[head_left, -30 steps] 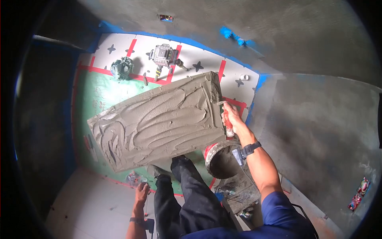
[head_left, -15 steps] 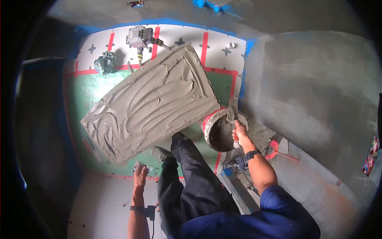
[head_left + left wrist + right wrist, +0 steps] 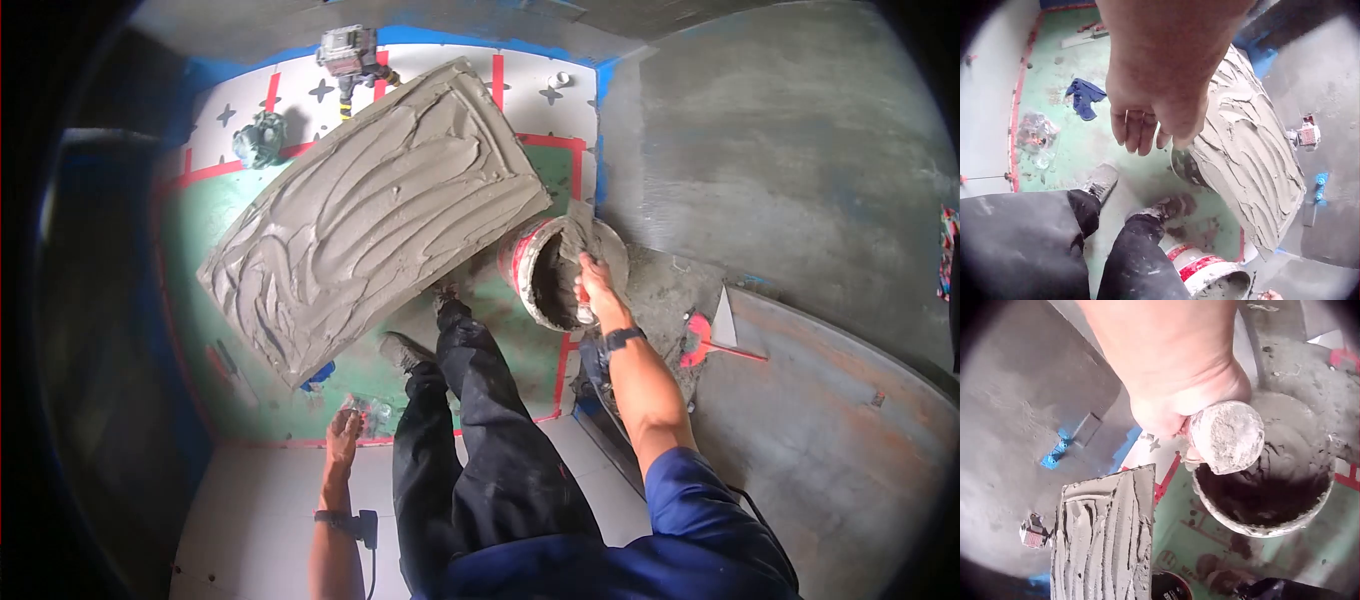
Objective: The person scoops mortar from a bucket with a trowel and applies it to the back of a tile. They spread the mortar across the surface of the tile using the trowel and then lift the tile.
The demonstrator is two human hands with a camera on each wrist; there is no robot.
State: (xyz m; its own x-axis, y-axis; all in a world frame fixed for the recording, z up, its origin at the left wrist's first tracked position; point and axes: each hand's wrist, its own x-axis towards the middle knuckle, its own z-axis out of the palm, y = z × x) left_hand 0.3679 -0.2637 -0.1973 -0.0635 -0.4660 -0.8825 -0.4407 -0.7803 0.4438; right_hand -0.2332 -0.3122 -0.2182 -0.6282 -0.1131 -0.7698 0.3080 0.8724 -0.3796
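Note:
Ridged grey mortar covers a rectangular panel (image 3: 380, 210), also seen in the right wrist view (image 3: 1104, 544). My right hand (image 3: 600, 290) grips a trowel (image 3: 577, 230) by its handle, with the blade over the mouth of a red-and-white bucket (image 3: 522, 262). In the right wrist view, the mortar-coated handle end (image 3: 1229, 437) sticks out of the fist above the bucket rim (image 3: 1260, 532). My left hand (image 3: 343, 437) hangs with loosely bent fingers near a clear plastic bag (image 3: 372, 415); the left wrist view shows this hand (image 3: 1147, 119) holding nothing.
A tool with a battery (image 3: 348, 55) and a crumpled green-grey bundle (image 3: 260, 140) stand beyond the panel. A blue cloth (image 3: 1086, 98) and a flat tool (image 3: 1084, 39) lie on the green floor. A red tool (image 3: 697, 340) lies right of the bucket, near the wall.
My right hand has brought the trowel from the panel's right edge to the bucket. The head view has shifted, and a blue cloth now shows beside the panel's lower corner.

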